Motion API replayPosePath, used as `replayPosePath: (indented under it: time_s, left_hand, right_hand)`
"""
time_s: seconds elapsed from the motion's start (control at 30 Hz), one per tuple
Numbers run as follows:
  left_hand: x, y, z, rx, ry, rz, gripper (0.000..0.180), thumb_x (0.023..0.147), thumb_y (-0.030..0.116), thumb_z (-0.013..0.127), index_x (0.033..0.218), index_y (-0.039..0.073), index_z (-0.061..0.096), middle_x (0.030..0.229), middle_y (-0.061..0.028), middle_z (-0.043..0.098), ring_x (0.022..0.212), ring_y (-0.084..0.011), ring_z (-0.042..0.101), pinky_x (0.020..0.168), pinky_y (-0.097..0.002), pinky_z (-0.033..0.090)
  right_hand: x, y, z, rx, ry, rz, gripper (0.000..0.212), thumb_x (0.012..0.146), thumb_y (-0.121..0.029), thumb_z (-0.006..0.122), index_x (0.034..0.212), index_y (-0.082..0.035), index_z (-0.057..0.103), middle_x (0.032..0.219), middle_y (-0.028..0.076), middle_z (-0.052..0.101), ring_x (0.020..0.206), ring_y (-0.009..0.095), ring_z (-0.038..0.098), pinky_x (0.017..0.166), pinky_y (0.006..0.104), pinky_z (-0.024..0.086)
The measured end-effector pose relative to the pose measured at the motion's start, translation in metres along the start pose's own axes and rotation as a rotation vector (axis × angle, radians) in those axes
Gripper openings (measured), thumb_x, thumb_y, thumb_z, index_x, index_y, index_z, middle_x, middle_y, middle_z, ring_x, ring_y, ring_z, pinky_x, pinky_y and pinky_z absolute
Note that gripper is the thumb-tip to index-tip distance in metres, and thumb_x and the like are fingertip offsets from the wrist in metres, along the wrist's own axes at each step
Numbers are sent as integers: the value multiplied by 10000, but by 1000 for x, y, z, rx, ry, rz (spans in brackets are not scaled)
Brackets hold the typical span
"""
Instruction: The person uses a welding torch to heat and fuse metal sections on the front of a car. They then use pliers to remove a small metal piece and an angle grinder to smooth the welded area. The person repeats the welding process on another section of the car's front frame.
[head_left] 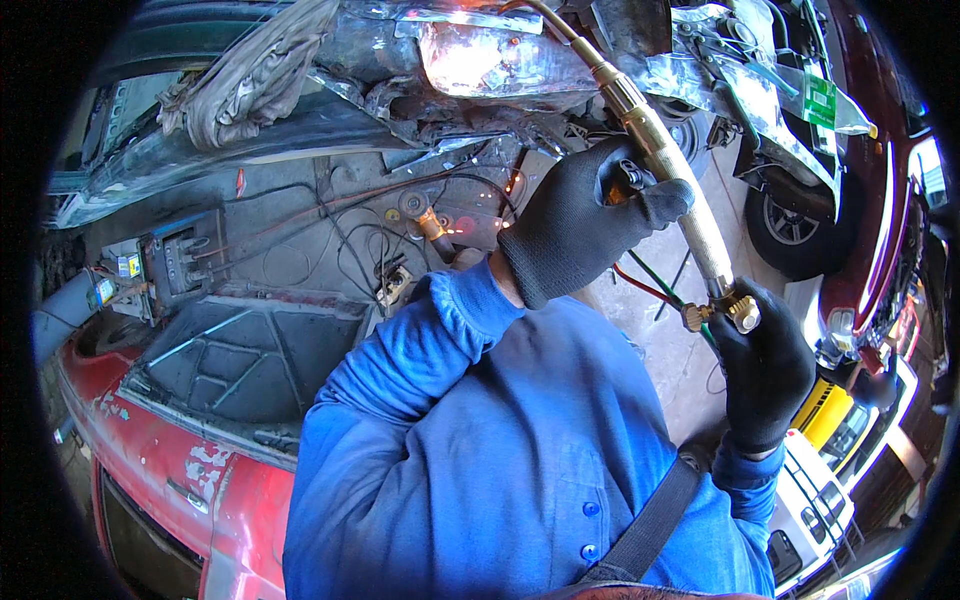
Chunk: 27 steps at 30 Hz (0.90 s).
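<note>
A long brass gas torch slants up across the view, its curved tip by a bright glow at the top edge. My right hand, in a black glove, is closed round its lower end, beside the brass valve knobs. My left hand, also gloved in black, is closed on a small lighter with a dark top and an orange body. Its fingers lie against the torch's knurled handle. A red and a green hose run down from the valve end. Ahead of the torch is a scraped metal car body.
Orange sparks show above the floor near an angle grinder and cables. A grey rag hangs over the car body. At left are a red car panel and a grey machine. A wheel and a green-labelled bottle are at right.
</note>
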<state>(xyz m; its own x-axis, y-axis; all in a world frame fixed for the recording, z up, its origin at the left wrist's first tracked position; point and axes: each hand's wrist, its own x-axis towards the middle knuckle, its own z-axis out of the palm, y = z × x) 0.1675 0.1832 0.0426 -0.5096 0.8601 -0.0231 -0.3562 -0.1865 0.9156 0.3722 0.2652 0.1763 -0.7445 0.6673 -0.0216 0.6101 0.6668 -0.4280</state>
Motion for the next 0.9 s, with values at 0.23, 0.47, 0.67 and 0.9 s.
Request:
replayPosePath:
  time_s: [0.23, 0.47, 0.67, 0.9]
  left_hand:
    - [-5, 3, -9, -95, 36, -70, 380, 1010, 318, 782, 1213, 14, 680, 948, -28, 724, 862, -53, 649, 727, -231, 538]
    - [-5, 1, -6, -2, 20, -137, 423, 981, 361, 809, 1196, 15, 696, 896, -32, 715, 830, -74, 657, 705, -253, 531]
    - [-1, -9, 7, 24, -22, -88, 491, 961, 434, 813, 1147, -9, 714, 911, -71, 747, 839, -111, 679, 718, -292, 547]
    - [2, -18, 4, 157, -37, -75, 554, 979, 498, 777, 1184, -5, 671, 934, -50, 702, 865, -98, 657, 759, -274, 541]
  right_hand:
    - [10, 3, 11, 284, -83, 122, 465, 818, -42, 910, 1254, -34, 748, 1032, 88, 781, 979, 121, 734, 851, 289, 592]
    - [9, 2, 2, 22, -101, 27, 438, 824, -81, 901, 1238, -56, 757, 1029, 116, 778, 916, 190, 770, 796, 330, 601]
    - [1, 9, -6, -21, -34, -23, 460, 827, -79, 895, 1264, -66, 751, 1066, 125, 786, 970, 215, 783, 834, 345, 610]
    - [1, 11, -5, -21, -67, 38, 445, 835, -100, 895, 1255, -61, 755, 1058, 128, 790, 970, 226, 785, 843, 353, 614]
